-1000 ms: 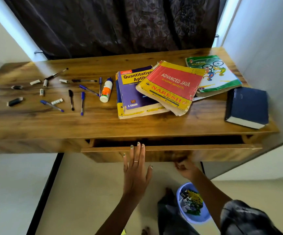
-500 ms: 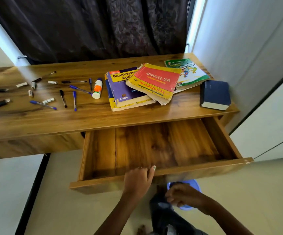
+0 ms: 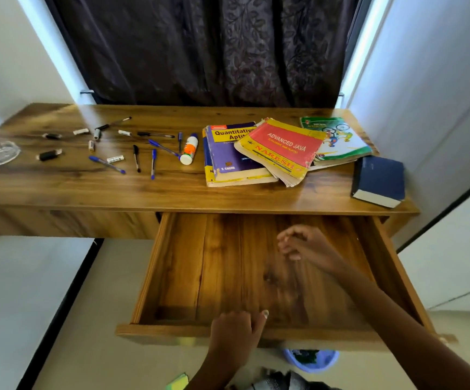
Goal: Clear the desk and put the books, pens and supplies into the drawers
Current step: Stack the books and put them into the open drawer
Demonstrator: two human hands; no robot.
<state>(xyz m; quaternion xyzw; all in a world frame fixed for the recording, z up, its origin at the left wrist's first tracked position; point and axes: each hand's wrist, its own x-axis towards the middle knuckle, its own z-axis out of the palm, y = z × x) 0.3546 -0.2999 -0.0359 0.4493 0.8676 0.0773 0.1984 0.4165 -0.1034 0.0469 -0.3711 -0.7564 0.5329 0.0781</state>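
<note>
- Judging from the layout, the opening step is done: the drawer (image 3: 172,277) is drawn fully out at lower centre of the frame, and nothing is seen inside it.
- The drawer's front edge is gripped by the left hand (image 3: 235,337), fingers curled over the rim, at the bottom centre.
- The right hand (image 3: 308,244) is held above the drawer floor, right of centre, with fingers loosely curled; nothing is held in it, though it is blurred.
- Four books are seen on the worktop (image 3: 87,190) at the upper right: the purple book (image 3: 228,157), the red and yellow Java book (image 3: 281,149) lying partly over it, the green-edged book (image 3: 340,142) behind, and the dark blue book (image 3: 378,180) apart at the right edge.
- Pens (image 3: 107,164), small caps and a glue bottle (image 3: 189,150) are scattered across the upper left and centre.
- A reach up to the books is probably called for next; the overlapped ones should be lifted from the top down.
</note>
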